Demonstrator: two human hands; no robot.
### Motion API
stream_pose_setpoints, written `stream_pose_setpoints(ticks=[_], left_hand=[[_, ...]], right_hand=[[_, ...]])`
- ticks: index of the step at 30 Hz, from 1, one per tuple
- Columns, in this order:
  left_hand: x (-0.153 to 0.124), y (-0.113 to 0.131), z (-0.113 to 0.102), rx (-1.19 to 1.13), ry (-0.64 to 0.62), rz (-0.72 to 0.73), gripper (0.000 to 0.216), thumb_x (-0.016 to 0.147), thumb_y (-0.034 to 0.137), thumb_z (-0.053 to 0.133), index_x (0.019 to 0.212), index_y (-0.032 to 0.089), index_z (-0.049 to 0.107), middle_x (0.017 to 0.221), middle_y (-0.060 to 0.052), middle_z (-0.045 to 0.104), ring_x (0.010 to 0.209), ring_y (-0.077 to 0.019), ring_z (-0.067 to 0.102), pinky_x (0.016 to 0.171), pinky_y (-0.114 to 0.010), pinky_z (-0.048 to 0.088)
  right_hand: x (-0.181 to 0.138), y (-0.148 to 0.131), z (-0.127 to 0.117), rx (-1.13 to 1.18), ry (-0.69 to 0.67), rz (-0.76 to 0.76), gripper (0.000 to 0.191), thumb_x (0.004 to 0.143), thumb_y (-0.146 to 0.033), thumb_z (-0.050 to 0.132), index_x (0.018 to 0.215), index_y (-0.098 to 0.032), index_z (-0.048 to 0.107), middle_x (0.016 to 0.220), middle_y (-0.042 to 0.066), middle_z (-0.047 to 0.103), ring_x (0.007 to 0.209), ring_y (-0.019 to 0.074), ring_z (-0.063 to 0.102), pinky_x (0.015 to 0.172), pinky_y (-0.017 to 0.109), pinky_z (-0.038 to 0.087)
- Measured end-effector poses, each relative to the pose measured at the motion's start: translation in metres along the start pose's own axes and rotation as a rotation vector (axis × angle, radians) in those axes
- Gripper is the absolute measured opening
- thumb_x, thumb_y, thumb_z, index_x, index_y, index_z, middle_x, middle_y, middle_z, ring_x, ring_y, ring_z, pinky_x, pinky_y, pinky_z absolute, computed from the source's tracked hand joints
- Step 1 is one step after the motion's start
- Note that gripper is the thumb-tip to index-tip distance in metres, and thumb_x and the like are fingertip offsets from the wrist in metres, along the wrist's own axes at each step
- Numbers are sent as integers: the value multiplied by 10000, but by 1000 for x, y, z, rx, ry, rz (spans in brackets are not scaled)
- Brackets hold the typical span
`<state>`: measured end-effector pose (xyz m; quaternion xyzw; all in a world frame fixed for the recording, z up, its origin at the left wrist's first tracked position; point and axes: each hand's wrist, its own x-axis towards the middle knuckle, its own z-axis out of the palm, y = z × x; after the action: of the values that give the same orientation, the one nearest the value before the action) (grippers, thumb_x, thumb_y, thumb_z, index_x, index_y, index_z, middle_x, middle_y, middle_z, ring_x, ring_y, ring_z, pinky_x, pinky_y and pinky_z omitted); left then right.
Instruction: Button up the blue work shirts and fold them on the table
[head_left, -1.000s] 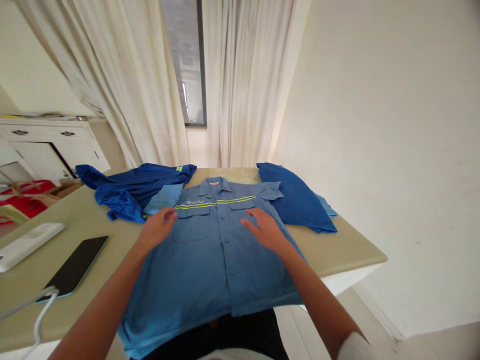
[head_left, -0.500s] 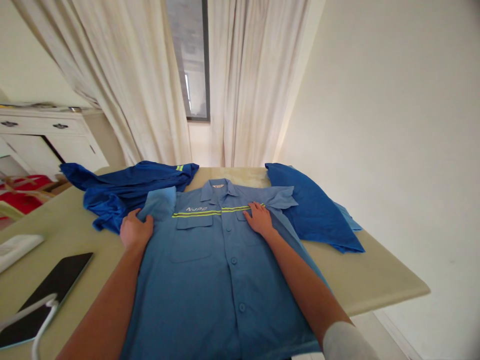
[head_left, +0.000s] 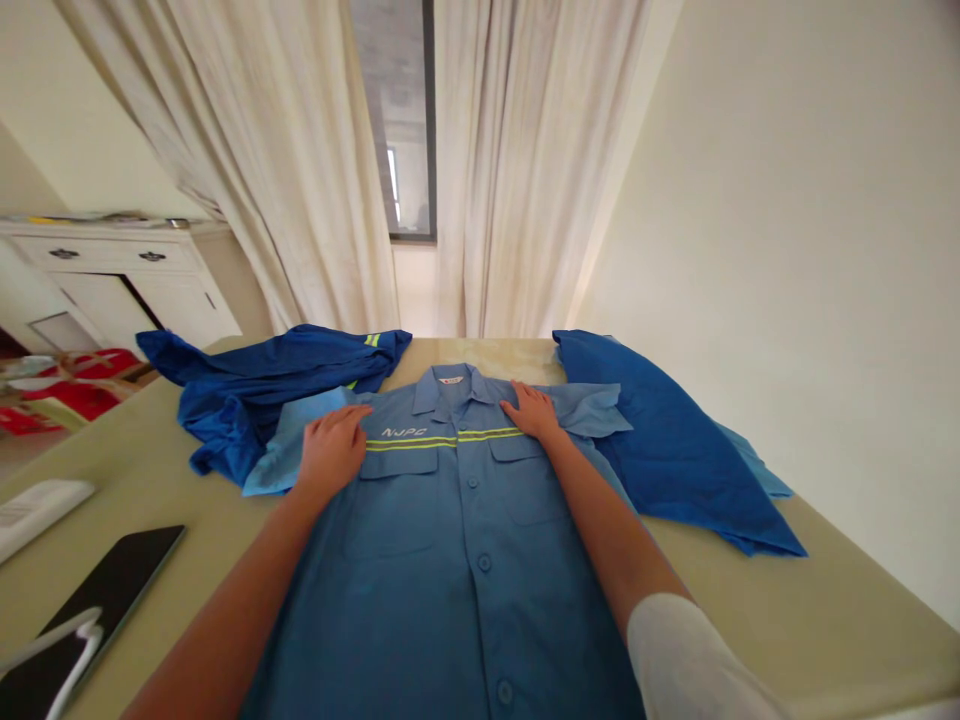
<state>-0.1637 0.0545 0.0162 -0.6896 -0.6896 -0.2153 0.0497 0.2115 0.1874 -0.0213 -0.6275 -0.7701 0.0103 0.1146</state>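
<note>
A blue short-sleeved work shirt [head_left: 420, 600] lies front up across the table, its collar at the far end. Yellow striping and the letters NJPC cross its chest, and buttons run down the front. My left hand [head_left: 334, 447] rests on the shirt near the base of the left-side sleeve, fingers stretched out. On the opposite shoulder, just above the stripe, my right hand [head_left: 532, 410] lies flat with its fingers apart. Both sleeves are spread outward.
A crumpled dark blue garment [head_left: 232, 385] lies at the far left of the table [head_left: 217, 540], and a folded blue garment [head_left: 667, 450] at the right. A black tablet [head_left: 112, 590], a white cord [head_left: 82, 640] and a white device [head_left: 41, 510] sit at the left. Curtains [head_left: 292, 150] hang behind.
My left hand has let go of the left-side sleeve and moved right onto the shirt; that sleeve now lies spread outward. My right hand has slid up towards the shoulder.
</note>
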Motion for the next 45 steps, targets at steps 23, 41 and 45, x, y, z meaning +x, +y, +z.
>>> stream_pose_setpoints(ticks=[23, 41, 45], left_hand=[[95, -12, 12, -6, -198, -104, 435, 946, 463, 496, 1208, 255, 773, 1127, -81, 797, 1127, -337, 671, 982, -443, 432], [1, -58, -24, 248, -108, 190, 345, 968, 381, 476, 1142, 264, 750, 1302, -128, 729, 1293, -344, 598, 1186, -568, 269], [20, -48, -49, 308, -255, 56, 432, 992, 508, 414, 1091, 235, 734, 996, -135, 776, 1026, -323, 714, 1035, -473, 450]], right_hand=[[16, 33, -39, -64, 71, -47, 227, 833, -188, 609, 1035, -211, 708, 1160, 96, 679, 1161, 280, 511, 980, 400, 304], [-33, -58, -76, 137, 30, -365, 491, 1067, -463, 482, 1468, -190, 557, 1466, 149, 614, 1357, 287, 551, 1129, 418, 385], [-59, -113, -19, 239, -140, -628, 750, 1013, -740, 416, 1618, -297, 402, 1694, 88, 357, 1545, 298, 348, 1250, 464, 271]])
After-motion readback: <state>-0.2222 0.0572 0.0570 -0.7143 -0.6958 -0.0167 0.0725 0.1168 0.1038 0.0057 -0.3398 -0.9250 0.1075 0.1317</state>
